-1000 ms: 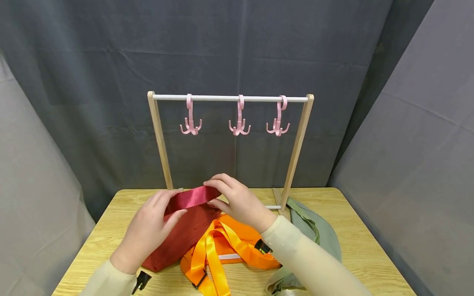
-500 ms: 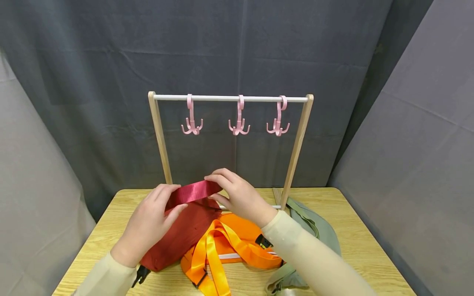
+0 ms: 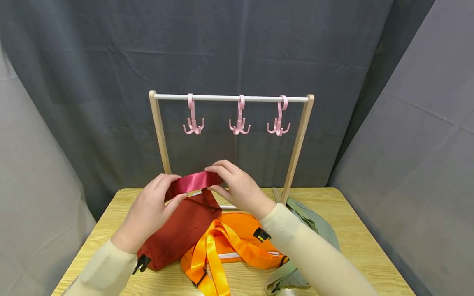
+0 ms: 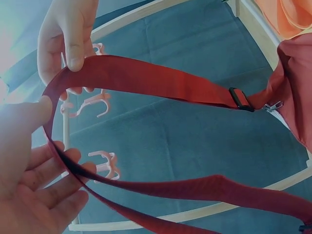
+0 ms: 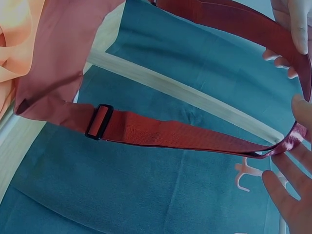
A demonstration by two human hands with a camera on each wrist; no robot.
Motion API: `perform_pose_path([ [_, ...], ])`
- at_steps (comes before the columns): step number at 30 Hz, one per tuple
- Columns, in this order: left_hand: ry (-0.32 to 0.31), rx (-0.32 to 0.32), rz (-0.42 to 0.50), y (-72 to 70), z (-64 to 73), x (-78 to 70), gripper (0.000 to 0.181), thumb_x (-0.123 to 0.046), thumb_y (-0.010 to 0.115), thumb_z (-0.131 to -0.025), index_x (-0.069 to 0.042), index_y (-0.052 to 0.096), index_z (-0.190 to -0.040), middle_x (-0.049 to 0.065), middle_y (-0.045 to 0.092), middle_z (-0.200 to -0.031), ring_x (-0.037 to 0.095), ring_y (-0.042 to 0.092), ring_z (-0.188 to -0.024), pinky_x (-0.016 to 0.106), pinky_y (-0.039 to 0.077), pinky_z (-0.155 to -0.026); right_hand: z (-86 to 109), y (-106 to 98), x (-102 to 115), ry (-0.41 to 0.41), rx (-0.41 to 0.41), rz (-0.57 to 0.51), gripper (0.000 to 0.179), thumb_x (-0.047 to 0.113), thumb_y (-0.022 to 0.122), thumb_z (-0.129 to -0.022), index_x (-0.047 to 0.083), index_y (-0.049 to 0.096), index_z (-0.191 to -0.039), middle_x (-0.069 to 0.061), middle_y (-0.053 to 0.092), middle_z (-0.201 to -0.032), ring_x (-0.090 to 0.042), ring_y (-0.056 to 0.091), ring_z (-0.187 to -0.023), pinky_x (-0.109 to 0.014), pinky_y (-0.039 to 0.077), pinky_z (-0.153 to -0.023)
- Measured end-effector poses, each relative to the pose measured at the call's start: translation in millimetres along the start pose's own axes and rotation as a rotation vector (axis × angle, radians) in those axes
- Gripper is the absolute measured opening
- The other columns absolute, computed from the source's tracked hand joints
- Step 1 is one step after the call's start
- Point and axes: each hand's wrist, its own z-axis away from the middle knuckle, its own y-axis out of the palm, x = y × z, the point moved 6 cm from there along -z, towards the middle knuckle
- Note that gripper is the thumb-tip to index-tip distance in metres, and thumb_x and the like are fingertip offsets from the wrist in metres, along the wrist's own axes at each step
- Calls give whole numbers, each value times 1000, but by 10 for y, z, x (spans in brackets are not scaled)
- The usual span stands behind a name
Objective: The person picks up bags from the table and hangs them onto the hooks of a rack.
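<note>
- Left hand (image 3: 146,211): grip pinches the left part of the raised red strap (image 3: 194,183).
- Right hand (image 3: 240,188): grip pinches the same strap's right part.
- Red bag (image 3: 185,230): below the strap, just left of the orange bag (image 3: 242,223).
- Green bag (image 3: 327,232): right side of the counter (image 3: 363,242).
- Three pink hooks (image 3: 240,116): hung along the white rail (image 3: 216,98), far side, beyond both hands.

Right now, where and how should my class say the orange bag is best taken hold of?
Probably by its orange strap, coming from above on the near side. The strap lies loosely looped across the orange bag, and its upper bend looks raised enough to pinch. The red bag and green bag flank it left and right, leaving less room there.
</note>
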Motion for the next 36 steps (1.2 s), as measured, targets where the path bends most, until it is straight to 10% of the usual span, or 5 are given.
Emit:
perform_pose_path([
  [23,-157,103,139,36,-227,310,44,-27,76,-94,-10,60,-131,7,63,-116,21,60,-94,40,60,-80,-177,11,-171,35,-17,36,47,29,82,-90,12,64,-129,-3,63,-123,-14,63,-109,-28,57,-96],
  [36,-197,58,198,1,-280,277,43,-31,75,-96,-11,59,-131,6,62,-116,21,60,-93,40,60,-80,-258,2,-218,50,-33,21,46,29,81,-90,11,63,-129,-3,63,-122,-14,62,-109,-27,56,-98],
])
